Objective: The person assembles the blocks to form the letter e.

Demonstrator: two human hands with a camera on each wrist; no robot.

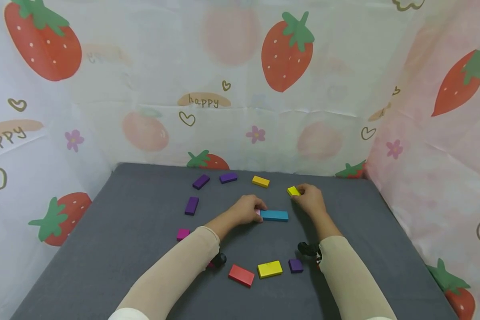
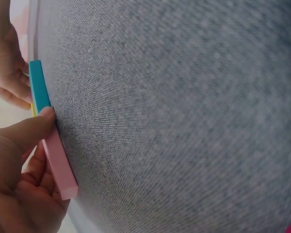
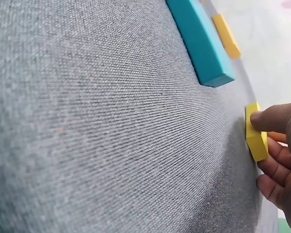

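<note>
The left hand (image 1: 246, 209) pinches a pink rectangular block (image 2: 61, 167) in line with a blue rectangular block (image 1: 274, 216) on the grey cloth-covered table (image 1: 124, 218); the right hand (image 1: 312, 202) pinches a yellow rectangular block (image 1: 293, 191).

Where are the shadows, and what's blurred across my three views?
Head: a dark shadow on the grey cloth beside the right sleeve; left wrist: the cloth blurs toward the right edge, the pink block looks sharper; right wrist: the cloth softens toward the lower left, and a shadow falls beside the held yellow block.
</note>
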